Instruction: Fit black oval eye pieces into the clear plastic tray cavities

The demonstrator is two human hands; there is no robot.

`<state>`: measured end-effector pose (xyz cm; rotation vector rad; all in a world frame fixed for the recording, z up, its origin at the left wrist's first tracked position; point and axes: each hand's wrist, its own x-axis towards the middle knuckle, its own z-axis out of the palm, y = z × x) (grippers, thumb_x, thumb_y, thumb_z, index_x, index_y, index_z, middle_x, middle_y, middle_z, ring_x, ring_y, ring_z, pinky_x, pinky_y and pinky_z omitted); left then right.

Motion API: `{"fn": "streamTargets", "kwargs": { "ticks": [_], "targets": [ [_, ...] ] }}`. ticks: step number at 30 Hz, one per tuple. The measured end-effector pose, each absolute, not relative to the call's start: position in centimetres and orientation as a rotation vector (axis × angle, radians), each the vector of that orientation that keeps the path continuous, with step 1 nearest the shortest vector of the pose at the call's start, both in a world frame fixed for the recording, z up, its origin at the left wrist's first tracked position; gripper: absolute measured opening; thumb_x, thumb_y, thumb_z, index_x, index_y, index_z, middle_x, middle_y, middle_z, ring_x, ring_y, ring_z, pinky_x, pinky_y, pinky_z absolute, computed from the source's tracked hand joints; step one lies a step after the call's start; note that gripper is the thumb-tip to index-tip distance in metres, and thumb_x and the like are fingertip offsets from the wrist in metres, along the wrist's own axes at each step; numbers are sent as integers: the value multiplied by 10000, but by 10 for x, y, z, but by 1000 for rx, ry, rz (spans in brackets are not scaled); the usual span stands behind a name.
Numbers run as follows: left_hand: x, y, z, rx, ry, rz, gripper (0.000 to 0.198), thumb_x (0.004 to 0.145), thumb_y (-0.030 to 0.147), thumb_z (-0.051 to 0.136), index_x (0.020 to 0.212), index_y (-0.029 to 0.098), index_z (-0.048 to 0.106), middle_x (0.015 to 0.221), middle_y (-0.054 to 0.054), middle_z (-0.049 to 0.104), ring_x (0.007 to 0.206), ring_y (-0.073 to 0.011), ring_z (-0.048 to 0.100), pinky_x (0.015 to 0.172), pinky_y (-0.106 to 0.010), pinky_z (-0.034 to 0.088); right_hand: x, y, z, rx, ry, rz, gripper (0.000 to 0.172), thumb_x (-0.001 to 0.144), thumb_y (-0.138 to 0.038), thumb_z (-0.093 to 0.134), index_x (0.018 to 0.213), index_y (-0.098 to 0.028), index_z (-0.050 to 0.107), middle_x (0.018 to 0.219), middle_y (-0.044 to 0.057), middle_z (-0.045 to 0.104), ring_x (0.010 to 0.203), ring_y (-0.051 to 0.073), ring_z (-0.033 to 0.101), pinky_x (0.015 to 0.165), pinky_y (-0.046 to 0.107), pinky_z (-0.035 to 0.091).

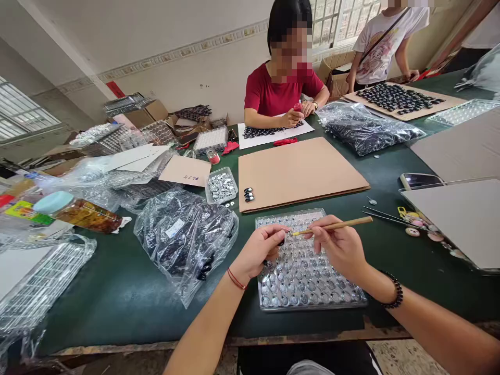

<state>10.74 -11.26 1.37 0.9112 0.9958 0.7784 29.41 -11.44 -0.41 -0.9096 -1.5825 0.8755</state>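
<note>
My right hand [339,245] is closed around a thin wooden stick [347,223]. The stick's yellow tip points left, to the fingertips of my left hand [260,251]. Pinched in those fingers is a small black piece, mostly hidden, and something tiny and shiny shows near the stick's tip. Both hands are above a clear plastic tray [312,308] filled with rows of round silvery discs. Beyond it, several small glossy black pieces [248,194] lie at the left corner of a brown cardboard sheet [300,169].
Left of the tray lies a clear bag [183,234] of black pieces; behind it stands a box [222,185] of small metal parts. Tweezers [390,216] and a phone [422,180] are at right. A co-worker in red [285,94] works across the table; another person stands behind.
</note>
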Motion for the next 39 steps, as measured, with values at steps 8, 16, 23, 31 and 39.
{"fn": "streamTargets", "kwargs": {
  "ticks": [8,16,23,31,39],
  "targets": [
    [117,-118,6,1679,1355,762,211,761,349,565,709,153,622,581,26,499,522,-92,378,503,-216,289,296,-118,-4,-832,-1751,656,106,872,-219,435,831,-191,528,628,3,567,526,111,547,524,239,439],
    [116,-117,4,1712,1449,741,270,666,311,680,903,184,690,653,11,602,483,-80,358,483,-202,304,295,-117,-4,-799,-2046,297,125,879,-205,418,845,-174,533,669,24,622,575,123,548,565,244,399],
    [116,-117,3,1704,1472,750,267,671,298,677,915,192,699,676,-1,632,483,-85,366,494,-205,332,294,-117,-5,-785,-2099,235,105,874,-179,429,817,-170,516,669,21,630,553,119,530,564,248,381],
    [116,-118,3,1726,1445,750,268,685,316,665,926,202,694,694,-2,637,479,-82,366,494,-200,342,293,-117,-6,-773,-2130,269,103,877,-182,428,831,-166,520,674,19,626,557,116,524,561,244,378],
    [116,-120,6,1706,1426,737,248,739,284,587,952,201,683,610,19,586,463,-84,360,482,-207,326,292,-116,-7,-788,-2153,237,105,877,-190,435,821,-176,522,669,19,626,562,116,531,558,246,376]
  ]
}}
